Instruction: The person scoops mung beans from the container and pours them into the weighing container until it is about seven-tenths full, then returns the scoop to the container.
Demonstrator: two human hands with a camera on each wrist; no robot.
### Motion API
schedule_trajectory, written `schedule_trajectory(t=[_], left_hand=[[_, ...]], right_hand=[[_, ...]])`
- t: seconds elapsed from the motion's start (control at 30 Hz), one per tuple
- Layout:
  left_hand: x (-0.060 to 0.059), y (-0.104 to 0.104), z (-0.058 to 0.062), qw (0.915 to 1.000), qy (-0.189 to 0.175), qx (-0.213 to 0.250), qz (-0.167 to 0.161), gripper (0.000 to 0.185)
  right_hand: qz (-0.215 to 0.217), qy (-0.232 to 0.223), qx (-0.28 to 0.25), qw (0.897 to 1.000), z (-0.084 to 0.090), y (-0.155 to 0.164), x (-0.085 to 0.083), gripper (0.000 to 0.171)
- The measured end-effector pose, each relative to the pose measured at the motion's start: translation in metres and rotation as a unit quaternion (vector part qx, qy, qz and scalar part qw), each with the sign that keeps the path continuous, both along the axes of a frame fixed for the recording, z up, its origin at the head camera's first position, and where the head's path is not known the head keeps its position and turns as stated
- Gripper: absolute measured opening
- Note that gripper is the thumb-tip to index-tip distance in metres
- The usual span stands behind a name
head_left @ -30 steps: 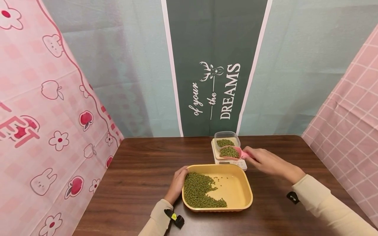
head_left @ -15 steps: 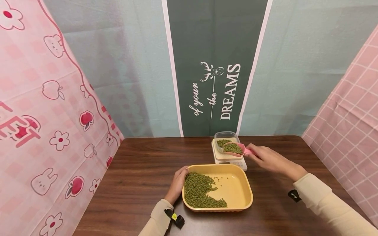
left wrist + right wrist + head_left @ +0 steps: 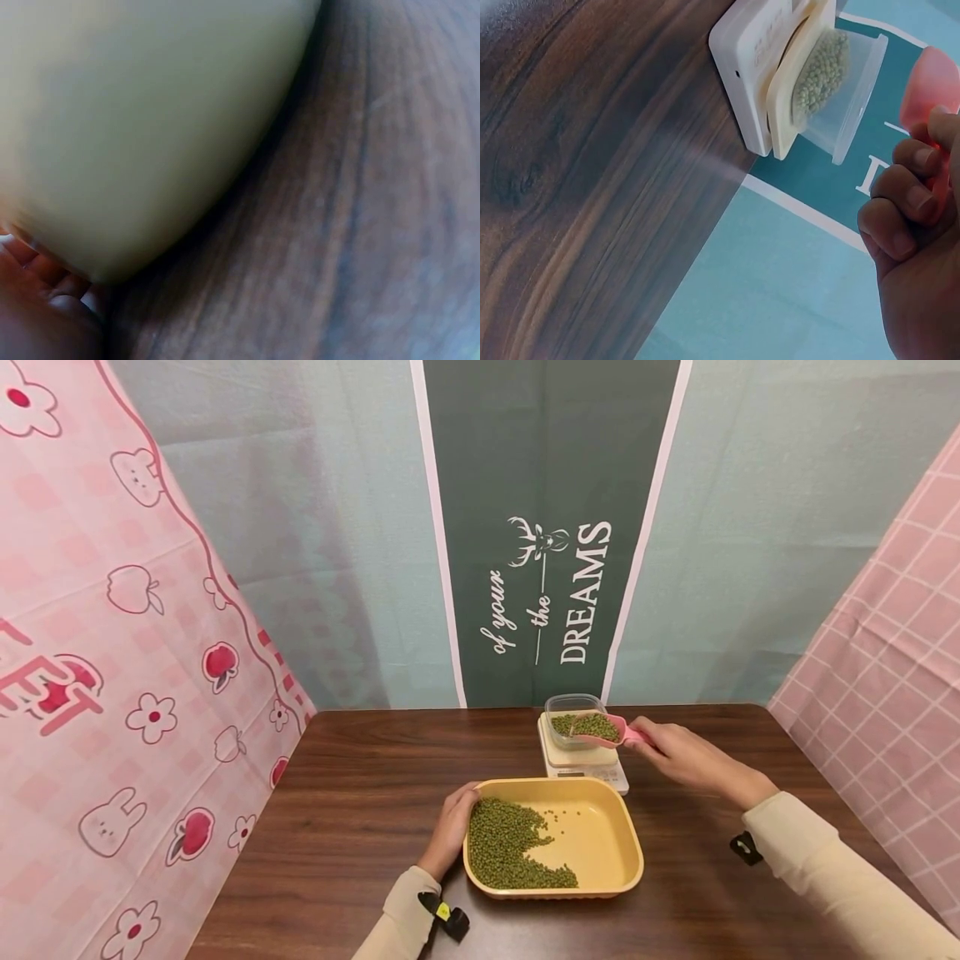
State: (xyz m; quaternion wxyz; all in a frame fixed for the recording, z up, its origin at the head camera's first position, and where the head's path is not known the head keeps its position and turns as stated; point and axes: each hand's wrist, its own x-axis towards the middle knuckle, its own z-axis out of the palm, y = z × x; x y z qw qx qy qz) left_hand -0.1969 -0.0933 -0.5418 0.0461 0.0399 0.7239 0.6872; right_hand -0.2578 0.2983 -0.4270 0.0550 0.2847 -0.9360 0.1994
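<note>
A yellow tray (image 3: pixel 624 847) lies near the table's front edge, with green beans (image 3: pixel 504 846) heaped in its left half. My left hand (image 3: pixel 450 831) holds the tray's left rim; the left wrist view shows the tray's wall (image 3: pixel 142 127) close up, with fingertips (image 3: pixel 52 289) under it. My right hand (image 3: pixel 678 756) grips the handle of a pink scoop (image 3: pixel 606 731) full of beans, held over a clear container (image 3: pixel 574 703). That container (image 3: pixel 847 94) holds some beans and stands on a white kitchen scale (image 3: pixel 585 768). In the right wrist view my fingers (image 3: pixel 907 199) curl round the scoop's handle (image 3: pixel 930 82).
The dark wooden table (image 3: pixel 360 793) ends at a teal and dark green backdrop (image 3: pixel 540 527). Pink patterned cloth (image 3: pixel 112 652) hangs along the left side and pink checked cloth (image 3: pixel 885 668) along the right. The scale (image 3: pixel 750 67) sits near the table's far edge.
My right hand has carried the loaded scoop away from the tray, up and over the clear container. The left hand and the tray have not moved.
</note>
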Motion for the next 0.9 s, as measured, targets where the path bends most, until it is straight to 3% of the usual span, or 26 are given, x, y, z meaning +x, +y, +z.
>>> schedule_trajectory(t=[0.9], left_hand=[[0.0,-0.001,-0.001,0.9999,0.001,0.007,-0.009,0.04]], right_hand=[[-0.038,-0.031,0.024,0.999,-0.003,0.006,-0.017,0.018]])
